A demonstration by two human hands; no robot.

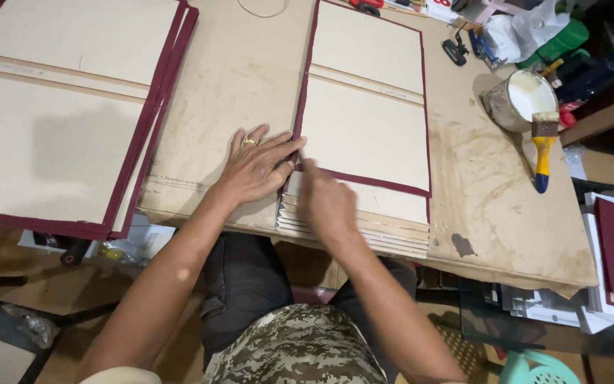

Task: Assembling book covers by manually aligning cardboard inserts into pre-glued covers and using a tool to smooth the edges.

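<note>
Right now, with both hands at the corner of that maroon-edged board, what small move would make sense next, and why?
Probably slide the right hand along the bottom maroon cloth edge, pressing it flat. The left hand already pins the cover board at its lower left corner, both hands meet there, and the strip to the right lies untouched. A glue pot and brush sit nearby, so the fold may be freshly pasted.

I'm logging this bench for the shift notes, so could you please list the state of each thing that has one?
Top book cover: lying open, inside up, on a stack.
Left hand: flat, pressing the cover's maroon edge.
Right hand: at the cover's lower corner; grip unclear.
Glue pot: open.
Brush: propped against the pot.
</note>
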